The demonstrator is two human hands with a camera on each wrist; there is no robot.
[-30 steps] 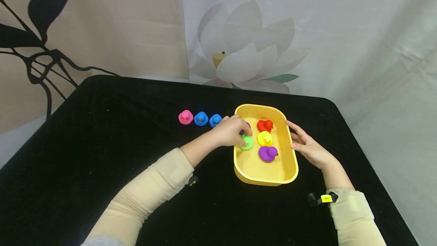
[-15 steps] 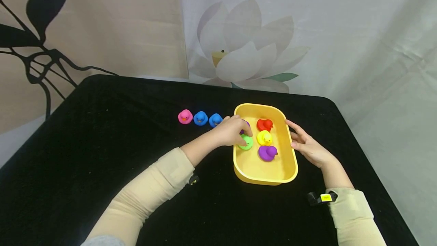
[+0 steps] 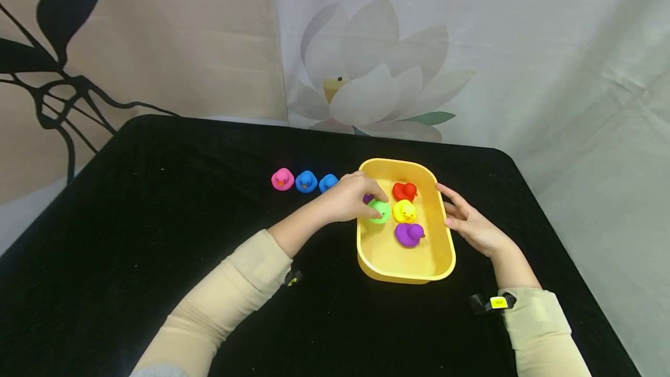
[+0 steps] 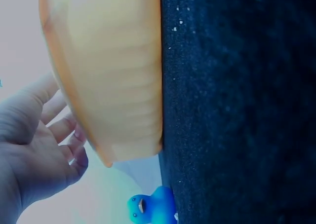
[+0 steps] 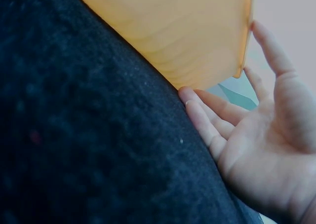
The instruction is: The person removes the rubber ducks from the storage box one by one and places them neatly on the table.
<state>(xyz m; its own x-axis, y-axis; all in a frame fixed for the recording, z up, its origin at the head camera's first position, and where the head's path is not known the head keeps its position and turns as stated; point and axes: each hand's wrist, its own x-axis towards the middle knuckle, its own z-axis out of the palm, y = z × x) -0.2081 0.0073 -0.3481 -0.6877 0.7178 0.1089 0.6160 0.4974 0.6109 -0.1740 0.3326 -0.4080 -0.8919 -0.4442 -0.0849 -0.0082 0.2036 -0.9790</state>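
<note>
A yellow tray (image 3: 407,277) stands on the black table (image 3: 157,220). Inside it are a red duck (image 3: 405,191), a yellow duck (image 3: 404,212), a purple duck (image 3: 409,234) and a green duck (image 3: 380,212). My left hand (image 3: 352,198) reaches over the tray's left rim, and its fingertips pinch the green duck. Behind that hand a small purple duck (image 3: 369,198) peeks out. My right hand (image 3: 469,221) lies with straight fingers against the tray's right wall. The left wrist view shows the tray's outer wall (image 4: 113,76) beside my left hand (image 4: 34,150). In the right wrist view, my right hand (image 5: 266,145) touches the tray (image 5: 182,31).
Left of the tray, a pink duck (image 3: 282,180) and two blue ducks (image 3: 306,181) (image 3: 328,182) stand in a row on the table; one blue duck (image 4: 150,206) shows in the left wrist view. A flower-printed cloth (image 3: 366,74) hangs behind the table's far edge.
The green duck has shifted slightly toward the far end of the tray under my left fingers. The right hand has stayed against the tray.
</note>
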